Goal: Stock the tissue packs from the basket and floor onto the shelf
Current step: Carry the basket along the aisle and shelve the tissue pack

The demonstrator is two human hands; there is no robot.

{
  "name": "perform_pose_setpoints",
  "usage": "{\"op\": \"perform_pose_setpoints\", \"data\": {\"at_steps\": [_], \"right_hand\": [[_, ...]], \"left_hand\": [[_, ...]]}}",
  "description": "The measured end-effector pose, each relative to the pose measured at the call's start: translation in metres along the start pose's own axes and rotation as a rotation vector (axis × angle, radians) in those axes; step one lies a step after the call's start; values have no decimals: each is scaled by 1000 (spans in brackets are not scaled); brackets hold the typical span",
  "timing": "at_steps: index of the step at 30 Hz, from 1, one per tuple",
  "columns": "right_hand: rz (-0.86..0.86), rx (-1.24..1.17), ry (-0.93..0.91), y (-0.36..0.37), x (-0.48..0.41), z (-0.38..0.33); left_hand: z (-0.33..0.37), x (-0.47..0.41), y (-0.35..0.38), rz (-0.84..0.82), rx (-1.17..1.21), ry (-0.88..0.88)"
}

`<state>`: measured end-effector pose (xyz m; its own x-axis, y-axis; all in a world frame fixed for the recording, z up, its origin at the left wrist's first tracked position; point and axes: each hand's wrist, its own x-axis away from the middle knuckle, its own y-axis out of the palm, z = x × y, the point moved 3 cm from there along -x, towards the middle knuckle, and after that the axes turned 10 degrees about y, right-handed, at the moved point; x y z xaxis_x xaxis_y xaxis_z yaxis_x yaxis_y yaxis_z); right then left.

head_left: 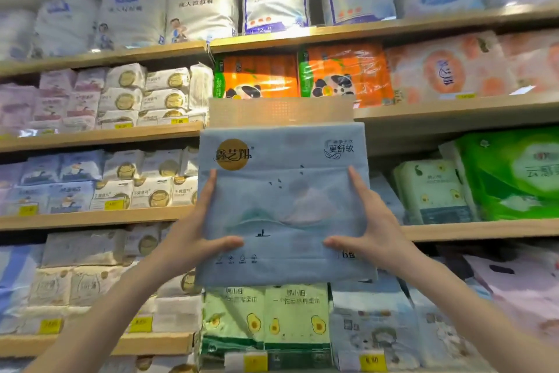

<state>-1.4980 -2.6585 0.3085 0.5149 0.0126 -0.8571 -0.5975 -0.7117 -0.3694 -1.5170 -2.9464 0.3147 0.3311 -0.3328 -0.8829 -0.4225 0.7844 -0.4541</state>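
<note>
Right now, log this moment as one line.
phase: lifting | object: blue tissue pack | left hand: holding | right hand: holding | placed: not yet

Wooden shelves (99,221) crowded with tissue packs.
Orange panda packs (257,76) share one board; green avocado packs (266,312) sit lower down.

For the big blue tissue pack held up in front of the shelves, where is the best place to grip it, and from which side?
Probably by its two side edges, one hand from each side. The blue tissue pack is wide, flat and upright, facing the camera, too broad for one hand. The left hand and right hand grip it that way now, thumbs across the front low down, fingers up the edges.
</note>
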Motion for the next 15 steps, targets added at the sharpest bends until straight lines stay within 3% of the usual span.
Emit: {"op": "perform_pose_setpoints", "data": {"at_steps": [15], "right_hand": [[183, -1, -133, 33, -115, 8]], "left_hand": [[-84, -101, -4, 145, -17, 216]]}}
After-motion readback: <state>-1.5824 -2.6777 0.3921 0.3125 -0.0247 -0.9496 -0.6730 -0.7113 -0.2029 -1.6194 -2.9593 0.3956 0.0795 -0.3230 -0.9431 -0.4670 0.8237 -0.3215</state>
